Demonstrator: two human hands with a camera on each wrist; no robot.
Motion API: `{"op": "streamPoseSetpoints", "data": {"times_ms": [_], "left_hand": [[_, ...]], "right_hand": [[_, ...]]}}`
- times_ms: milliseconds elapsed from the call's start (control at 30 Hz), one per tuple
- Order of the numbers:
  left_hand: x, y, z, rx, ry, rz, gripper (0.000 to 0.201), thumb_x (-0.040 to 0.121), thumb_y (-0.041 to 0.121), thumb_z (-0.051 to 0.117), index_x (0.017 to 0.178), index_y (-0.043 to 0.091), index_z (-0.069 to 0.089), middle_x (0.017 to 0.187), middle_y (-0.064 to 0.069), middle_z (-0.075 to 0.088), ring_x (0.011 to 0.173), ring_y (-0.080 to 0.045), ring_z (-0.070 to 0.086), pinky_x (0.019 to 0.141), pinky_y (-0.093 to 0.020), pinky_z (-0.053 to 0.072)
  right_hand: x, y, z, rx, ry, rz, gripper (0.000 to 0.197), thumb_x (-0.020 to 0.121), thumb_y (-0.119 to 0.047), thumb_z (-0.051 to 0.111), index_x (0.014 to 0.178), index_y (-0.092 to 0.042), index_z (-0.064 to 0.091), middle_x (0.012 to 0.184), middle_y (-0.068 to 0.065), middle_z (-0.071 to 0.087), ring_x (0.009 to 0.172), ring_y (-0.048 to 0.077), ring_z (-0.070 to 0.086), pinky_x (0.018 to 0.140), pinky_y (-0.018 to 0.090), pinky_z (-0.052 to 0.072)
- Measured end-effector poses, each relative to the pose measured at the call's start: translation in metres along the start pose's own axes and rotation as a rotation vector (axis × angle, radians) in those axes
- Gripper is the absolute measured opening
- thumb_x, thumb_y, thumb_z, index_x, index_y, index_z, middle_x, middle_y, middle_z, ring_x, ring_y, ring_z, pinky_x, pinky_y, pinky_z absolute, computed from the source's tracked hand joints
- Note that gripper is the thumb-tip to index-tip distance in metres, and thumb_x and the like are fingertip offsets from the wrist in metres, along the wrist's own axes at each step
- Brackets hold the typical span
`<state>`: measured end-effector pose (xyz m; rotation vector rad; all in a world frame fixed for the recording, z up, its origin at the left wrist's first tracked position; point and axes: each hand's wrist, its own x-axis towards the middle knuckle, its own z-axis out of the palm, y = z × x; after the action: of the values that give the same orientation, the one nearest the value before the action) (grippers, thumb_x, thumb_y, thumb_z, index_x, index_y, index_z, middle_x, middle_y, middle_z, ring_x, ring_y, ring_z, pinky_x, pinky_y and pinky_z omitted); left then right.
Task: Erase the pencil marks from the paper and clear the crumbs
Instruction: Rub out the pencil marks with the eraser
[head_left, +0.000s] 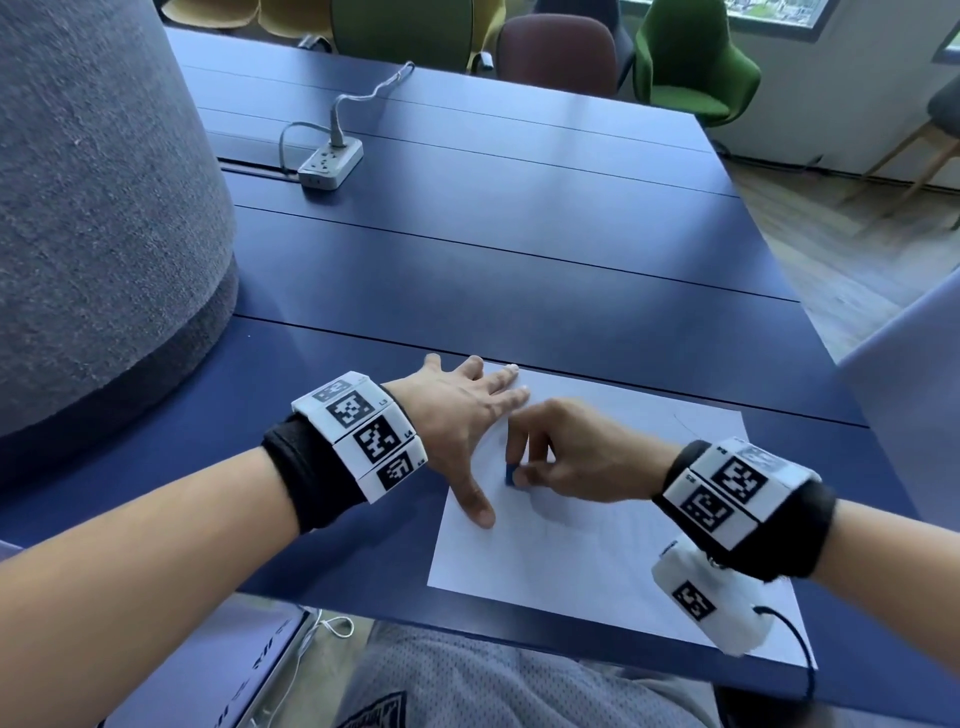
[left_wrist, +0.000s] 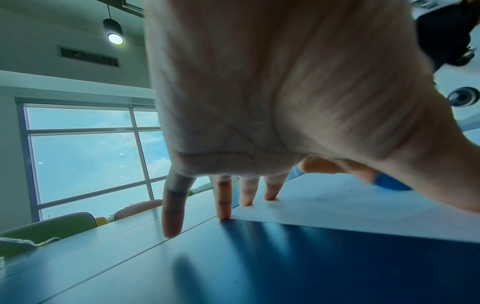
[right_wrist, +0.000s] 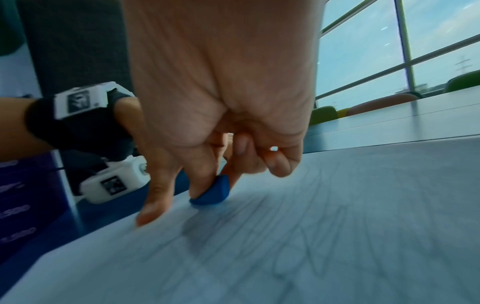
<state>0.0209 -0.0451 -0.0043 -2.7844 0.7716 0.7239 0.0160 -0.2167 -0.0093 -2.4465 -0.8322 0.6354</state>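
Left hand (head_left: 460, 415) flat, fingers spread, pinning white paper sheet (head_left: 582, 561) on blue table (head_left: 519, 260); right hand (head_left: 566, 452) pinches small blue eraser (head_left: 511, 474) just beside the left thumb, tip down on paper; its long axis seems upright, blurred.

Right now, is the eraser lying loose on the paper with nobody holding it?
No, the right hand pinches the blue eraser between thumb and fingers and presses it onto the paper.

My pencil marks (right_wrist: 298, 257) smeared by blur, eraser (head_left: 511, 474) mostly hidden under my fingers (head_left: 524, 441), crumbs too small to tell
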Motion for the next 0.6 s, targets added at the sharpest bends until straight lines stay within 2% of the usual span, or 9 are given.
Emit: {"op": "streamPoseSetpoints", "data": {"times_ms": [67, 200, 233, 333, 400, 500, 533, 600], "left_hand": [[-0.001, 0.0, 0.001, -0.011, -0.001, 0.001, 0.137, 0.052, 0.081, 0.071, 0.155, 0.025, 0.001, 0.162, 0.005, -0.004, 0.143, -0.023, 0.009, 0.108, -0.057, 0.021], [0.0, 0.001, 0.0, 0.011, -0.008, 0.0, 0.137, 0.053, 0.08, 0.071, 0.155, 0.023, -0.001, 0.162, 0.005, -0.005, 0.143, -0.023, 0.008, 0.109, -0.057, 0.021], [0.0, 0.001, 0.0, 0.014, -0.007, 0.0, 0.137, 0.053, 0.081, 0.071, 0.155, 0.023, -0.001, 0.162, 0.004, -0.005, 0.143, -0.023, 0.007, 0.109, -0.056, 0.021], [0.0, 0.0, 0.0, 0.019, 0.004, 0.004, 0.136, 0.052, 0.081, 0.07, 0.155, 0.024, 0.001, 0.162, 0.004, -0.004, 0.142, -0.024, 0.011, 0.106, -0.052, 0.025], [0.0, 0.0, 0.001, 0.017, 0.006, 0.006, 0.137, 0.052, 0.082, 0.07, 0.155, 0.023, 0.001, 0.162, 0.004, -0.003, 0.141, -0.024, 0.012, 0.105, -0.05, 0.025], [-0.001, 0.001, 0.0, 0.018, -0.001, 0.006, 0.137, 0.053, 0.08, 0.071, 0.155, 0.022, -0.001, 0.162, 0.003, -0.003, 0.141, -0.023, 0.012, 0.106, -0.05, 0.024], [-0.001, 0.001, -0.001, 0.021, -0.002, 0.005, 0.137, 0.053, 0.08, 0.071, 0.155, 0.022, -0.001, 0.162, 0.003, -0.004, 0.141, -0.023, 0.011, 0.107, -0.05, 0.024], [-0.001, 0.002, -0.001, 0.024, -0.004, 0.004, 0.137, 0.053, 0.081, 0.07, 0.155, 0.022, -0.001, 0.162, 0.003, -0.004, 0.142, -0.024, 0.01, 0.107, -0.051, 0.023]], "right_hand": [[0.0, 0.0, 0.001, 0.008, 0.046, 0.003, 0.004, 0.079, -0.012, 0.071, 0.079, -0.014, 0.067, 0.066, -0.005, 0.059, 0.055, -0.002, 0.051, 0.052, 0.011, 0.037], [-0.012, -0.006, 0.007, -0.003, -0.188, -0.024, 0.004, 0.079, -0.016, 0.073, 0.082, -0.017, 0.071, 0.073, 0.001, 0.068, 0.061, 0.01, 0.057, 0.054, 0.016, 0.043], [-0.01, -0.005, 0.005, -0.015, -0.178, -0.015, 0.005, 0.078, -0.017, 0.073, 0.082, -0.018, 0.071, 0.074, 0.001, 0.068, 0.063, 0.011, 0.058, 0.055, 0.017, 0.043], [-0.004, 0.0, 0.002, -0.003, -0.006, 0.014, 0.004, 0.079, -0.015, 0.072, 0.081, -0.015, 0.069, 0.071, -0.001, 0.066, 0.055, 0.003, 0.052, 0.052, 0.012, 0.037], [-0.009, 0.0, 0.006, 0.02, -0.04, -0.004, 0.004, 0.08, -0.014, 0.071, 0.081, -0.016, 0.068, 0.072, 0.001, 0.067, 0.056, 0.004, 0.053, 0.052, 0.012, 0.038], [-0.018, -0.005, 0.009, 0.005, -0.222, -0.053, 0.006, 0.078, -0.014, 0.072, 0.081, -0.02, 0.071, 0.073, 0.0, 0.07, 0.06, 0.01, 0.057, 0.055, 0.019, 0.044], [-0.016, -0.004, 0.007, -0.008, -0.206, -0.047, 0.006, 0.078, -0.014, 0.072, 0.081, -0.019, 0.071, 0.073, 0.0, 0.07, 0.059, 0.009, 0.056, 0.055, 0.019, 0.043], [-0.01, -0.001, 0.004, -0.003, -0.072, -0.027, 0.005, 0.079, -0.012, 0.071, 0.08, -0.017, 0.07, 0.072, 0.001, 0.069, 0.054, 0.005, 0.051, 0.052, 0.014, 0.037]]}}
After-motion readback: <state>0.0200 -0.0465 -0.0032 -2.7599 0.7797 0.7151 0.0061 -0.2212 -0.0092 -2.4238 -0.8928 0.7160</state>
